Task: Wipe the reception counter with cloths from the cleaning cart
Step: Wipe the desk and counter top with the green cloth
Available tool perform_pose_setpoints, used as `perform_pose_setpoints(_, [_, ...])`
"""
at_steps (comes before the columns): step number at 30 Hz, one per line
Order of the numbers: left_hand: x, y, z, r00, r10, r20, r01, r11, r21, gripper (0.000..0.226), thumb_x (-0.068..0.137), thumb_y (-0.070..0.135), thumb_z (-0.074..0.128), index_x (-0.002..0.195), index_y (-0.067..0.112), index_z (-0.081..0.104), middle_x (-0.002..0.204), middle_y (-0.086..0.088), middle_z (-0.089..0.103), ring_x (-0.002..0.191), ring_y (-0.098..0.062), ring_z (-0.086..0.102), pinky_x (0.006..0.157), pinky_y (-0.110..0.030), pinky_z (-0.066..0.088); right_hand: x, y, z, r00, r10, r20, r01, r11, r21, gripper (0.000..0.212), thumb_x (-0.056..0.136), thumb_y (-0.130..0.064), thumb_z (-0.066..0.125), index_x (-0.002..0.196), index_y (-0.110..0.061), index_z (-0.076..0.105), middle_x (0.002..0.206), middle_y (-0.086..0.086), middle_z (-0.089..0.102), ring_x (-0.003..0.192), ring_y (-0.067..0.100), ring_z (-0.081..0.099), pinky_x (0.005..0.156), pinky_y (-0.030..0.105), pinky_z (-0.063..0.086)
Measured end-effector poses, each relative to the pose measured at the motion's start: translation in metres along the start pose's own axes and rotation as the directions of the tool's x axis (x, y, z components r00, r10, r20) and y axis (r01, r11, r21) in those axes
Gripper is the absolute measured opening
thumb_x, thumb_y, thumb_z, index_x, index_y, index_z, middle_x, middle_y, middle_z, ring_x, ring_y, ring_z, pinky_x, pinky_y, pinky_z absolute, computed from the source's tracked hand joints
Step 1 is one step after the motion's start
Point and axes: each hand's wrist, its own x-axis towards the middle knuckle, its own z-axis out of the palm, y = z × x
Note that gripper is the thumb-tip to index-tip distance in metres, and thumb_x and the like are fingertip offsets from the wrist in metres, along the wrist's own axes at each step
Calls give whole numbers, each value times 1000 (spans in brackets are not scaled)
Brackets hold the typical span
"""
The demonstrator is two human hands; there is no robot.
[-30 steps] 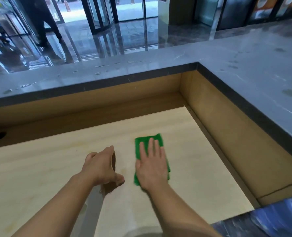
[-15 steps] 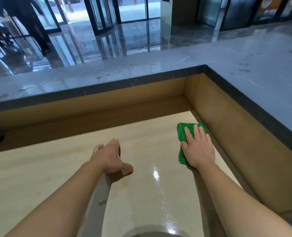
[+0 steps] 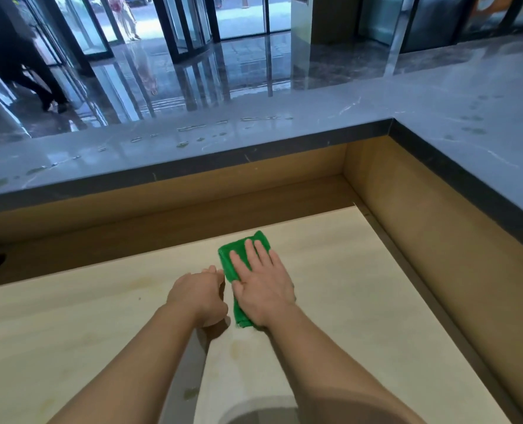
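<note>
The left hand rests loosely curled on the pale wood-grain surface, gripping nothing. Just beside it at 3 o'clock, the right hand presses flat, fingers spread, on a folded green cloth. Open surface stretches rightward to the tan wall panel under the grey marble counter top.

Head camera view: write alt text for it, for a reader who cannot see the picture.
A person's right hand presses flat on a folded green cloth on the pale wooden desk surface behind a reception counter, while the left hand rests beside it, empty. A raised grey stone countertop, marked with smudges, wraps the far and right sides; beyond lies a glossy lobby floor.
</note>
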Motion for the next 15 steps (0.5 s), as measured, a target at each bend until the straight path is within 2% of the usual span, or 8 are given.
perform_pose_setpoints(2, [-1, 5, -1, 1000, -13, 2, 13, 999, 36, 63, 84, 24, 52, 145, 19, 36, 155, -1, 31, 137, -22, 36, 113, -32, 26, 2, 28, -5, 1000, 4, -23, -4, 1000, 25, 59, 101, -44, 17, 155, -31, -2, 163, 6, -11, 150, 22, -13, 122, 41, -3])
perform_pose_setpoints(4, [-1, 7, -1, 1000, -21, -4, 22, 999, 46, 57, 85, 21, 51, 140, 17, 39, 150, -2, 35, 133, -23, 38, 113, -33, 25, 1, 66, -10, 993, 112, -44, -111, 993, 30, 61, 97, -46, 10, 156, -30, 1, 163, 6, -8, 150, 22, -8, 122, 41, 2])
perform_pose_setpoints(6, [-1, 6, -1, 1000, -22, -2, 22, 998, 52, 61, 85, 20, 50, 145, 18, 34, 154, -1, 31, 136, -23, 35, 116, -33, 20, -3, 107, -14, 964, 255, -79, -255, 967, 13, 66, 93, -47, 6, 156, -28, 6, 164, 9, -2, 151, 23, -3, 122, 39, 6])
perform_pose_setpoints(9, [-2, 3, 0, 1000, -5, -13, 6, 998, 56, 66, 85, 20, 50, 148, 18, 29, 158, -1, 24, 141, -21, 29, 119, -33, 12, -8, 152, -16, 906, 414, -84, -414, 910, 21, 60, 100, -41, 20, 157, -25, 6, 164, 10, 0, 151, 25, 0, 122, 40, 6])
perform_pose_setpoints(13, [-3, -3, 5, 998, 44, -37, -42, 998, 49, 72, 83, 21, 54, 149, 19, 26, 157, -1, 25, 142, -16, 29, 120, -33, 5, -2, 140, -17, 845, 532, -59, -532, 847, 26, 60, 101, -39, 18, 157, -24, -1, 163, 11, -6, 150, 27, -4, 121, 42, 2])
perform_pose_setpoints(15, [-4, -5, 7, 997, 58, -56, -55, 997, 60, 77, 81, 23, 54, 151, 20, 23, 159, 1, 22, 142, -14, 28, 121, -32, 3, 6, 112, -16, 842, 536, -60, -535, 844, 31, 61, 101, -39, 17, 157, -23, -2, 163, 13, -8, 150, 29, -6, 121, 43, 1])
